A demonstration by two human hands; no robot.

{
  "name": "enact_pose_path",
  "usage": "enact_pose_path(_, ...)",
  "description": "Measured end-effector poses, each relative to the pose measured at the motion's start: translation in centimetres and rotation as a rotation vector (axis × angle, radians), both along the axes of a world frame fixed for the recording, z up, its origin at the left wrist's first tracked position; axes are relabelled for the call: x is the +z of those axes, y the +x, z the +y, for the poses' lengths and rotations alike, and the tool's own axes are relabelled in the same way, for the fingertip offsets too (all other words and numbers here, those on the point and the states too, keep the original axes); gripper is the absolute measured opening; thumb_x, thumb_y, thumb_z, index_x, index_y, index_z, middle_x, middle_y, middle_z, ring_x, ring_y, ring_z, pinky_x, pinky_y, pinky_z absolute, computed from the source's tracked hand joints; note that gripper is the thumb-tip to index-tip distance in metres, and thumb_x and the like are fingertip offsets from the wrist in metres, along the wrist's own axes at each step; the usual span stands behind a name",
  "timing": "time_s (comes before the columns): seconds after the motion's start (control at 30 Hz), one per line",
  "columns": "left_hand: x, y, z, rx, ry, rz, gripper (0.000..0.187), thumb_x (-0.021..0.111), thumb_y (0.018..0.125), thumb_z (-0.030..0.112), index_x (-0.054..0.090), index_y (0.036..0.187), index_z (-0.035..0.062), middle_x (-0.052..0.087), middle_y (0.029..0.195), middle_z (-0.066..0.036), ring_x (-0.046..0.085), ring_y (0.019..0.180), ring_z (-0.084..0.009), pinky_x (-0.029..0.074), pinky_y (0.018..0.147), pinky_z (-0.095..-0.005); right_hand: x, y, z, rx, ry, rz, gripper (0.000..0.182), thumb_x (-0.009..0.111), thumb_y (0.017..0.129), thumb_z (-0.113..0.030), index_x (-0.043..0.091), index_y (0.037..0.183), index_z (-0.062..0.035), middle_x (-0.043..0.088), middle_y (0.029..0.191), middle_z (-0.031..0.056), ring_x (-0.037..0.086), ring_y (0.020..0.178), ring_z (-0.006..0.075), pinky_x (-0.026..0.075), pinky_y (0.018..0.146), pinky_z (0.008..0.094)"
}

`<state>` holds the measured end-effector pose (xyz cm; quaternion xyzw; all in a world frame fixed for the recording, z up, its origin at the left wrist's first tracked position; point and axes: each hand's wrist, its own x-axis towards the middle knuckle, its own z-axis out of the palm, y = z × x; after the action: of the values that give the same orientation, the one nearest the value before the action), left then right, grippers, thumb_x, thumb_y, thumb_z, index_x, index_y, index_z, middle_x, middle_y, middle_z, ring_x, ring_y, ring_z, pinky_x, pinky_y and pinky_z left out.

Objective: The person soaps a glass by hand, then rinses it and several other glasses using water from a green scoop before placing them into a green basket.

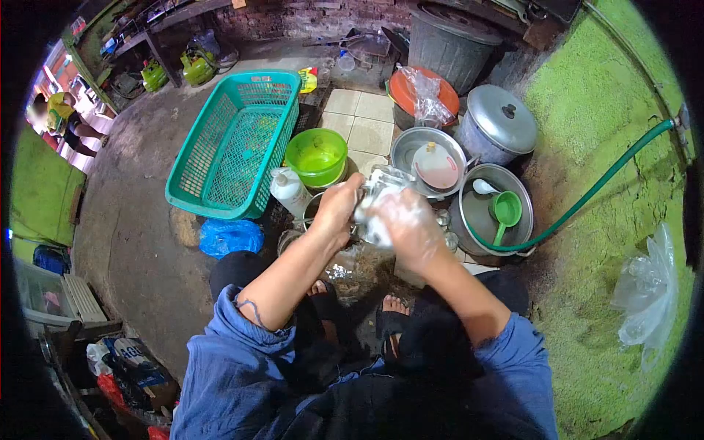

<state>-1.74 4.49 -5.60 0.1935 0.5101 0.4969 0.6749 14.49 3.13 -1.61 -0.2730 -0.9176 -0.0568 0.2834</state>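
Observation:
Near the middle, my left hand (340, 207) is closed on one side of a clear, glass-like container (386, 178) covered with white suds. My right hand (411, 229), foamy and blurred by motion, presses against the container's near side; what its fingers hold is hidden by foam. Just left of my left hand stands a white bottle (290, 192). Behind it sits a bright green basin (317, 156). To the right, a metal basin (428, 163) holds a round lid-like piece, and a metal pot (496, 209) holds a green dipper (506, 210) and a white spoon.
A teal basket (178, 192) lies left, with a blue plastic bag (231, 238) below it. A lidded pot (496, 121), an orange-red lid (424, 94) and a dark bin stand back right. A green hose (609, 180) runs into the metal pot. Another person (62, 117) is far left.

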Motion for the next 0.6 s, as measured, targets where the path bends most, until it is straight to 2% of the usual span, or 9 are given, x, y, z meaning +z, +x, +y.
enact_pose_path(0.07,1.2,1.6,-0.6,0.085,0.055,0.058,0.026,0.052,0.088,0.029,0.063,0.087,0.0056,0.061,0.076,-0.005,0.054,0.063,-0.0139,0.042,0.059,-0.0284,1.9,-0.1,1.0,-0.189,0.014,0.074,0.025,0.060,0.072,-0.009,0.060,0.096,-0.0031,0.056,0.089,0.0130,0.052,0.085,0.0280,0.045,0.073,0.0413)
enact_pose_path(0.17,1.2,0.4,-0.7,-0.030,0.008,-0.017,0.026,0.052,0.089,0.029,0.063,0.086,0.0058,0.062,0.077,-0.005,0.055,0.067,-0.0136,0.042,0.062,-0.0272,0.1,-1.0,-0.2,-0.222,0.191,0.010,0.025,0.059,0.072,-0.009,0.060,0.096,-0.0023,0.056,0.088,0.0141,0.051,0.084,0.0281,0.045,0.072,0.0413)
enact_pose_path(0.2,1.8,0.8,-0.7,0.088,-0.005,-0.069,0.024,0.053,0.089,0.028,0.061,0.083,0.0067,0.060,0.075,-0.004,0.053,0.064,-0.0130,0.041,0.060,-0.0282,-0.6,-1.2,-1.2,-0.198,0.120,-0.080,0.022,0.057,0.074,-0.010,0.060,0.094,-0.0017,0.056,0.089,0.0126,0.052,0.084,0.0278,0.046,0.072,0.0405)
enact_pose_path(0.23,3.1,0.6,-0.7,0.144,-0.059,-0.106,0.021,0.054,0.090,0.030,0.058,0.083,0.0097,0.055,0.070,-0.001,0.049,0.061,-0.0124,0.040,0.058,-0.0300,-1.1,-1.2,-1.9,-0.017,0.034,-0.025,0.031,0.059,0.073,-0.013,0.061,0.103,-0.0066,0.056,0.095,0.0126,0.052,0.089,0.0321,0.044,0.081,0.0406)
enact_pose_path(0.3,0.6,-1.2,0.3,0.181,-0.001,-0.191,0.021,0.053,0.091,0.032,0.055,0.086,0.0121,0.049,0.067,0.001,0.046,0.058,-0.0121,0.039,0.057,-0.0297,-2.1,-1.1,-2.1,0.153,-0.079,-0.200,0.031,0.061,0.072,-0.013,0.062,0.103,-0.0081,0.058,0.094,0.0107,0.052,0.086,0.0295,0.044,0.079,0.0399)
enact_pose_path(0.33,0.2,-2.3,0.5,0.075,0.030,-0.184,0.024,0.044,0.097,0.036,0.052,0.087,0.0148,0.057,0.074,0.002,0.055,0.067,-0.0154,0.049,0.069,-0.0353,-1.2,-0.7,-1.6,0.165,-0.027,-0.108,0.032,0.062,0.071,-0.014,0.062,0.102,-0.0090,0.058,0.095,0.0099,0.053,0.086,0.0288,0.044,0.079,0.0397)
enact_pose_path(0.5,0.7,-1.6,0.4,-0.073,0.087,-0.221,0.026,0.044,0.097,0.035,0.055,0.096,0.0119,0.060,0.077,0.001,0.059,0.074,-0.0154,0.050,0.071,-0.0363,2.4,0.0,1.2,-0.137,-0.067,0.312,0.024,0.062,0.072,-0.012,0.063,0.096,-0.0114,0.055,0.098,0.0128,0.052,0.088,0.0328,0.042,0.078,0.0421)
enact_pose_path(0.57,2.1,-1.0,0.0,0.007,0.042,-0.313,0.031,0.043,0.097,0.035,0.056,0.104,0.0085,0.063,0.087,-0.002,0.062,0.084,-0.0192,0.051,0.080,-0.0395,1.9,-0.7,-0.2,-0.121,-0.040,0.284,0.025,0.063,0.072,-0.013,0.063,0.096,-0.0121,0.055,0.097,0.0123,0.052,0.089,0.0322,0.041,0.079,0.0427)
enact_pose_path(0.6,0.6,-1.8,0.9,-0.022,0.066,-0.368,0.035,0.042,0.097,0.035,0.055,0.110,0.0057,0.063,0.102,-0.008,0.062,0.094,-0.0227,0.048,0.091,-0.0418,1.5,-0.8,-1.1,-0.105,-0.014,0.262,0.025,0.064,0.072,-0.015,0.063,0.097,-0.0128,0.055,0.097,0.0118,0.051,0.091,0.0316,0.041,0.079,0.0434)
